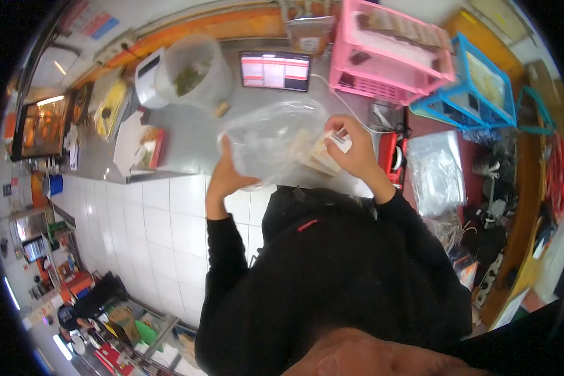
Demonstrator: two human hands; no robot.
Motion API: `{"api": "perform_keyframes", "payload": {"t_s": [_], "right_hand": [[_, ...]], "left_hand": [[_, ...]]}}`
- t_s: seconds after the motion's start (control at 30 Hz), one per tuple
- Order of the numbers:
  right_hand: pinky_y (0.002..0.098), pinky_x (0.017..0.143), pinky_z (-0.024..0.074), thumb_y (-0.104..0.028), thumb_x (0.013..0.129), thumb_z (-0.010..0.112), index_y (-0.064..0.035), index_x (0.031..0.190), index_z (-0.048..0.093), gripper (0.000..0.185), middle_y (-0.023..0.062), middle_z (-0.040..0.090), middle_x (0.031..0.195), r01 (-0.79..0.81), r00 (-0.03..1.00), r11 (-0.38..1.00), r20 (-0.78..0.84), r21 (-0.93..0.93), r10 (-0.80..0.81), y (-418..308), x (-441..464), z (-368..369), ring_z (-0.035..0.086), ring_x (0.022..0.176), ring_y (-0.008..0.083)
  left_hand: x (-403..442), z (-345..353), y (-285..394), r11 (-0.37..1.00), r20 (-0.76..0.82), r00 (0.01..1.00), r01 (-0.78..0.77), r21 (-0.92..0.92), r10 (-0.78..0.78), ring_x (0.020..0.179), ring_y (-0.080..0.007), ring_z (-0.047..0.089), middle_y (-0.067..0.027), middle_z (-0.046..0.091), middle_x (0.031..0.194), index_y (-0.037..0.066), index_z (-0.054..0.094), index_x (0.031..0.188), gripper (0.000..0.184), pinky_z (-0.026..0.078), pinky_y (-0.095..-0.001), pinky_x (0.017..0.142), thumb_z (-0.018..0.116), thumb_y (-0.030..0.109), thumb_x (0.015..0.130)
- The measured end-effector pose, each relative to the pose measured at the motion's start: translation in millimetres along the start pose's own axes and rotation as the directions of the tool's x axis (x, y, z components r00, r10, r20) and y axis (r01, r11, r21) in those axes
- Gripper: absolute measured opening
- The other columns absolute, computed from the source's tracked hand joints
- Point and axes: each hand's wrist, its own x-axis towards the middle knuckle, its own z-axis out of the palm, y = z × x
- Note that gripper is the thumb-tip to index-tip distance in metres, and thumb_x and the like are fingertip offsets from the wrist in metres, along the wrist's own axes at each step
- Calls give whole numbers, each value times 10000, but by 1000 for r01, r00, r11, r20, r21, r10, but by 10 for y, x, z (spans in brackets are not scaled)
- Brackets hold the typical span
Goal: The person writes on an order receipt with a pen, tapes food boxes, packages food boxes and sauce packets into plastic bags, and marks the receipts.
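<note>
A clear plastic bag (266, 141) spreads in front of me, over the near edge of the steel counter. My left hand (227, 175) grips its left side, with the bag between thumb and fingers. At the bag's right, my right hand (359, 150) is closed on a small white piece (341, 141) with dark marks, which looks like a slip or label. Just below that piece is a pale beige flat packet (319, 158), blurred and partly covered by the bag; I cannot tell whether it lies inside.
Beyond the bag a tablet (276, 71) stands upright. A translucent tub (197, 72) with green leaves and an open white box (141, 147) are to the left. A pink rack (388, 56), a blue rack (473, 88) and stacked plastic bags (435, 169) are to the right.
</note>
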Motion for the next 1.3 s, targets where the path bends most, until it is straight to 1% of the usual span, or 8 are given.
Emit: {"api": "perform_keyframes", "payload": {"t_s": [0.13, 0.43, 0.67, 0.8, 1.03, 1.1, 1.23, 1.3], "right_hand": [[687, 1034, 156, -342, 575, 811, -205, 1469, 216, 1083, 198, 376, 1338, -160, 901, 561, 112, -812, 419, 743, -103, 737, 344, 1289, 343], [747, 1001, 82, -486, 461, 844, -257, 1492, 131, 1275, 242, 258, 1438, -65, 920, 438, 116, -897, 374, 1352, 763, 824, 252, 1354, 377], [580, 981, 341, -443, 526, 811, -198, 1490, 129, 1206, 179, 457, 1262, -177, 853, 467, 102, -866, 512, 1067, -7, 1537, 398, 1225, 355], [454, 897, 430, -421, 532, 812, -38, 1465, 137, 1214, 173, 542, 1121, -525, 775, 564, -84, -638, 626, 849, 105, 1184, 485, 1089, 342], [475, 938, 379, -180, 475, 818, -11, 1378, 280, 1064, 199, 470, 1182, -358, 821, 765, -571, -536, -15, -288, 272, 158, 480, 1056, 376], [452, 1038, 318, -191, 510, 835, -18, 1381, 268, 1054, 175, 431, 1281, -80, 837, 993, -535, 88, 115, -516, 310, 355, 430, 1195, 342], [423, 1073, 278, -215, 582, 846, -11, 1397, 233, 1040, 189, 357, 1357, 76, 991, 970, 122, -230, -49, -218, 224, 1113, 363, 1280, 319], [437, 1066, 288, -198, 576, 842, 4, 1362, 270, 992, 211, 366, 1326, -146, 988, 950, 86, 278, 126, 61, 222, 1533, 362, 1255, 377]], "left_hand": [[-403, -592, -753, 975, -61, 973, 219, -37, -221, 1333, -329, 356, -289, 247, 1468, -87, -1, 1436, 1369, 336, -329, 1057, 910, 192, 452], [-550, -1235, -1259, 944, -36, 944, 329, 0, -329, 1374, -324, 282, -277, 200, 1492, -30, -61, 1450, 1380, 312, -342, 1074, 902, 104, 469], [-38, -985, -1223, 889, 156, 987, 111, -443, -46, 1390, -310, 245, -269, 151, 1509, -49, -78, 1443, 1409, 329, -357, 1054, 909, 121, 453], [415, -305, -1353, 974, 285, 946, -97, -203, 153, 1317, -358, 368, -305, 147, 1491, -30, -37, 1453, 1412, 433, -381, 968, 910, 223, 438], [659, 542, -1104, 990, 412, 911, -34, 136, -26, 1166, -428, 502, -375, 91, 1456, 173, -2, 1495, 1400, 449, -422, 945, 900, 199, 425], [635, 609, -1046, 996, 414, 910, -16, 91, -23, 1172, -430, 497, -378, 89, 1454, 168, -17, 1493, 1413, 449, -425, 945, 902, 199, 420], [608, 652, -1054, 1000, 447, 894, 16, -10, -10, 1175, -438, 490, -363, 237, 1423, 128, -49, 1486, 1428, 439, -424, 957, 905, 203, 427], [604, 595, -1066, 981, 483, 875, 56, -188, 42, 1177, -437, 487, -338, 355, 1365, 88, -58, 1479, 1429, 430, -414, 969, 907, 204, 432]]}}
